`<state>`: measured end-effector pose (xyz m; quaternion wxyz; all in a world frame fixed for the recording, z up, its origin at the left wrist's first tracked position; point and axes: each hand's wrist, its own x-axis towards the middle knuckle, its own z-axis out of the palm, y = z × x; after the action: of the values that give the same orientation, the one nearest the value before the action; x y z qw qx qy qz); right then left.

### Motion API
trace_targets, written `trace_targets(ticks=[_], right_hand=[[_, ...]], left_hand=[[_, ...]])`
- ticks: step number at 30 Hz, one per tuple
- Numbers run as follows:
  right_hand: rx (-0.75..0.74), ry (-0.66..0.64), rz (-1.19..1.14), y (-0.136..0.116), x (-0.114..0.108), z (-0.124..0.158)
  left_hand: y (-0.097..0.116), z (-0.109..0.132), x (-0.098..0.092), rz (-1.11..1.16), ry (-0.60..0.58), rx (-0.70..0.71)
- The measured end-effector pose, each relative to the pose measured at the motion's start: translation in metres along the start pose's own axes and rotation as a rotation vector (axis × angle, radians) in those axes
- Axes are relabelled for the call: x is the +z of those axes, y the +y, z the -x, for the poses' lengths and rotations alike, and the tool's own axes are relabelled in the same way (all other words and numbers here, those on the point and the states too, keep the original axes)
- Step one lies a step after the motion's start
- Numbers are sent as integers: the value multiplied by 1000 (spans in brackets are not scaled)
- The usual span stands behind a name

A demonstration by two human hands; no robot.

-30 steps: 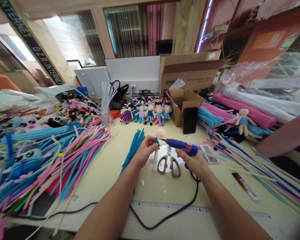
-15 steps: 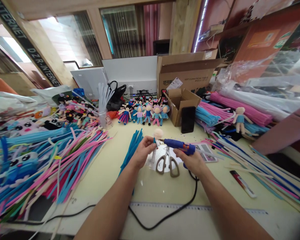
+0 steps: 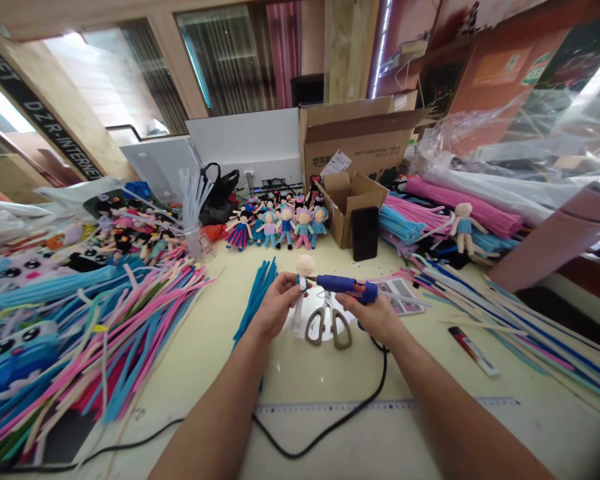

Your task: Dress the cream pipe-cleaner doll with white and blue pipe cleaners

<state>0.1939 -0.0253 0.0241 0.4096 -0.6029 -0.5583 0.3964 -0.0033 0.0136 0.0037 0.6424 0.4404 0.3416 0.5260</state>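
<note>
My left hand [image 3: 279, 300] is closed on a small unfinished doll [image 3: 305, 266] with a round cream head and a bit of blue and white below it. My right hand [image 3: 373, 313] grips a blue hot glue gun [image 3: 347, 287], its nozzle pointing left at the doll just under the head. Whether the tip touches the doll I cannot tell. Beneath the tool, scissors [image 3: 329, 325] with grey handles lie on a round white patch [image 3: 300, 325]. Teal pipe cleaners [image 3: 254, 300] lie left of my left hand.
Finished dolls [image 3: 286, 225] stand at the back before cardboard boxes [image 3: 355, 207] and a black phone [image 3: 365, 233]. Loose coloured pipe cleaners [image 3: 145, 333] cover the left side. A ruler [image 3: 395, 404] and the black cord [image 3: 325, 447] run across the front. A glue tube [image 3: 474, 351] lies right.
The view has shifted slightly, so the scene sits further left. The doll's head stands a little higher and more upright in my left hand. The glue gun stays beside it.
</note>
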Motion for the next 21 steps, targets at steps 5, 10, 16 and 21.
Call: trace_targets(ticks=[5, 10, 16, 21], right_hand=[[-10, -1, -2, 2, 0, 0], [8, -4, 19, 3, 0, 1], [22, -5, 24, -2, -1, 2], [13, 3, 8, -3, -1, 3]], left_hand=[[0, 0, -1, -6, 2, 10], [0, -1, 0, 0, 0, 14], [-1, -1, -1, 1, -7, 9], [-3, -2, -3, 1, -21, 16]])
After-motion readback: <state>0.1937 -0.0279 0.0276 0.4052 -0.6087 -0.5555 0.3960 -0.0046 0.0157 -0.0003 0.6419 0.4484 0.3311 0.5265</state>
